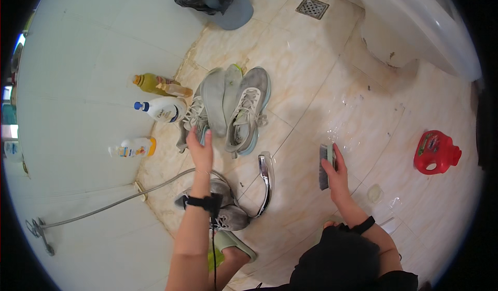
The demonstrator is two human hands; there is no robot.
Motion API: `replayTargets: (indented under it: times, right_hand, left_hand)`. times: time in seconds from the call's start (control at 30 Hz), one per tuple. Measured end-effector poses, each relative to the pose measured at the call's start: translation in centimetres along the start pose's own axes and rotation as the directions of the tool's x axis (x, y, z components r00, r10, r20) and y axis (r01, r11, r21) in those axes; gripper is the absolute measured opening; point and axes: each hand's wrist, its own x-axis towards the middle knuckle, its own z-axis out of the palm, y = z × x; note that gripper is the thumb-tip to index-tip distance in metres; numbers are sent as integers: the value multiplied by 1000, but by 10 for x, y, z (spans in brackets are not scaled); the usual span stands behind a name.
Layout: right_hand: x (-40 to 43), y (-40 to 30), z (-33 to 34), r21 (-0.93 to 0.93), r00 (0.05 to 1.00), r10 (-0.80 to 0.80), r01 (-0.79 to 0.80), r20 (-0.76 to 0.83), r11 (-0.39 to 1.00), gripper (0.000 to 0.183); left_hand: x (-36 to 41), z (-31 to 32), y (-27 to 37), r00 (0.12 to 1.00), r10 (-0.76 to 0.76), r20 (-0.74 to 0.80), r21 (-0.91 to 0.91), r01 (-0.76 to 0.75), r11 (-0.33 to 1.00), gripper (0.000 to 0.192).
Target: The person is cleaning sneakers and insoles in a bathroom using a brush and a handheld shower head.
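Note:
My right hand (337, 176) grips a scrub brush (324, 167) with grey bristles and a pale green back, above the wet tiles. My left hand (201, 147) reaches over the heel of a grey lace-up sneaker (195, 114), fingers apart; whether it touches the shoe I cannot tell. Beside that shoe lie grey insoles (214, 100) and a second grey sneaker (247, 110) with a light blue sole edge. Under my left forearm, partly hidden, is another pair of grey shoes (232, 217). A chrome shower head (265, 178) lies on the floor, joined to a metal hose (116, 202).
Several bottles, among them a white Dove pump bottle (168, 110) and a yellow-green bottle (151, 84), stand by the left wall. A red jug (432, 152) is at the right. A lined bin (235, 12), a floor drain (312, 8) and a white toilet or basin (420, 22) are farther off.

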Motion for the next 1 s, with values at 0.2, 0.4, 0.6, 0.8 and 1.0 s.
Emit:
replayTargets:
  times: [0.2,0.4,0.6,0.8,1.0]
  right_hand:
    - [0,7,-6,-55,999,44,-43,12,998,63]
    - [0,21,-3,-70,993,48,-41,105,997,63]
    - [-4,31,-3,-116,990,41,-25,136,993,63]
    - [-9,7,-8,-85,992,5,6,127,996,61]
    - [-12,-20,-20,-104,975,-220,221,21,970,60]
  left_hand:
    - [-66,34,76,873,331,357,154,-404,902,48]
    - [-44,48,70,823,11,568,423,-303,854,32]
    - [-32,34,24,880,-138,455,-323,307,895,27]
    - [-42,31,95,789,-99,607,-527,492,693,27]
    - [-90,62,163,700,21,714,-597,592,541,31]
